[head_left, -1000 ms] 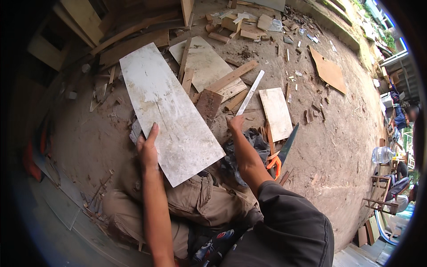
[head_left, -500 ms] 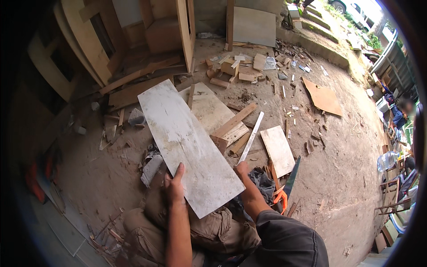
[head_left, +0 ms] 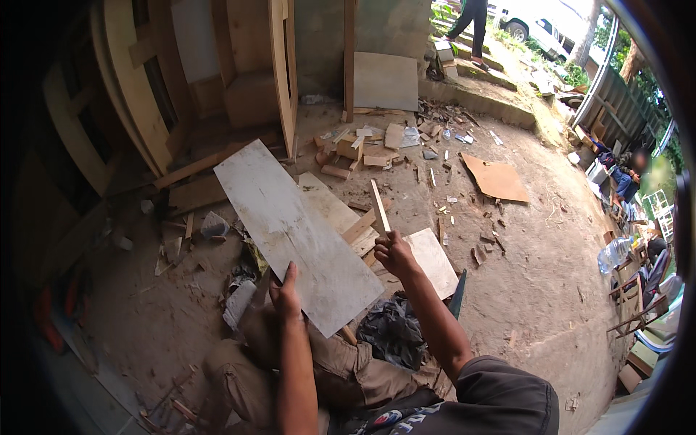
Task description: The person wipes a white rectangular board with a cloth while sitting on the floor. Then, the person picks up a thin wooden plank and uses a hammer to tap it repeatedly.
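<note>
The left hand [head_left: 287,293] is grasping a white board [head_left: 290,225] by its left long edge, below the middle, thumb lying on the top face; the board is slanting above the brown trousers [head_left: 344,370]. The right hand [head_left: 395,255] is clenching a thin wooden strip [head_left: 379,205] beyond the board's right edge. The step seems to be handling both pieces; the next move probably calls for steadying the board and controlling the strip's free end.
</note>
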